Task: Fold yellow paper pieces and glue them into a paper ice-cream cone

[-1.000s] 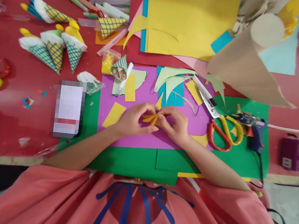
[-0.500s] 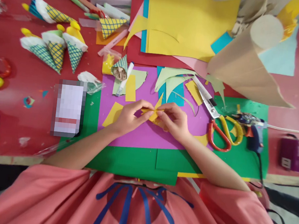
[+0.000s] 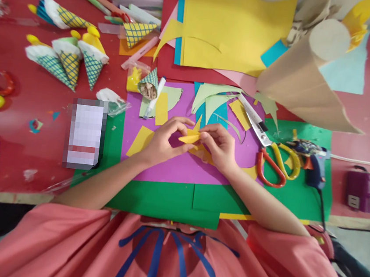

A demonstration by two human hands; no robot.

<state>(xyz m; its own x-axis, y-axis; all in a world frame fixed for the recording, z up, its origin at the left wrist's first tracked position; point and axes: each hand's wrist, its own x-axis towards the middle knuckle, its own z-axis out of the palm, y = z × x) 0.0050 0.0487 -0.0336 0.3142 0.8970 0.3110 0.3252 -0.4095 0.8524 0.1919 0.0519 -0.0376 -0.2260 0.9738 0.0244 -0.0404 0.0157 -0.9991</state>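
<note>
A small folded yellow paper piece (image 3: 189, 138) is pinched between the thumb and fingers of my right hand (image 3: 219, 145). My left hand (image 3: 167, 142) curves around the piece's left end, its thumb and fingers apart. Whether the left fingertips touch the paper is hard to tell. Under both hands lies a purple sheet (image 3: 155, 170) with yellow scraps on it. Red-and-yellow-handled scissors (image 3: 264, 140) rest to the right of my right hand. Green and blue paper cuttings (image 3: 213, 104) lie beyond my hands.
Decorated paper cones (image 3: 61, 61) lie at the left, above a phone (image 3: 85, 134). A large yellow sheet (image 3: 232, 29) is at the back, beside a big brown cone (image 3: 303, 85). A glue gun (image 3: 316, 167) with its cord sits at the right.
My left fingers have parted from their pinch on the yellow paper. The piece now shows as a narrow folded shape extending left from my right fingertips.
</note>
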